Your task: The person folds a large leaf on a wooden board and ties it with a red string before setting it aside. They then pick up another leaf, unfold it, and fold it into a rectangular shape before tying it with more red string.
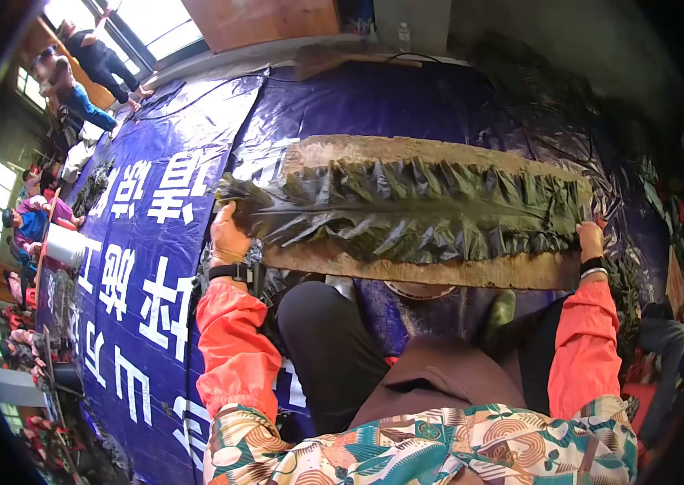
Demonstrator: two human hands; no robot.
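A long, dark green ruffled leaf-like sheet (406,212) lies stretched across a worn wooden board (334,147) in front of me. My left hand (229,234), below a red sleeve and dark wristband, has its fingers closed on the sheet's left end. At the right end of the sheet, my right hand (590,241) pinches its edge beside the board's end. Pleated folds run along both long sides of the sheet, with a ridge down its middle. The board sits just beyond my knees.
A blue tarp (196,129) with white characters covers the floor. Two people (99,61) stand at the upper left, and several others sit along the left side. A person's grey-clad leg (665,339) shows at right. A bottle (404,36) stands at the back.
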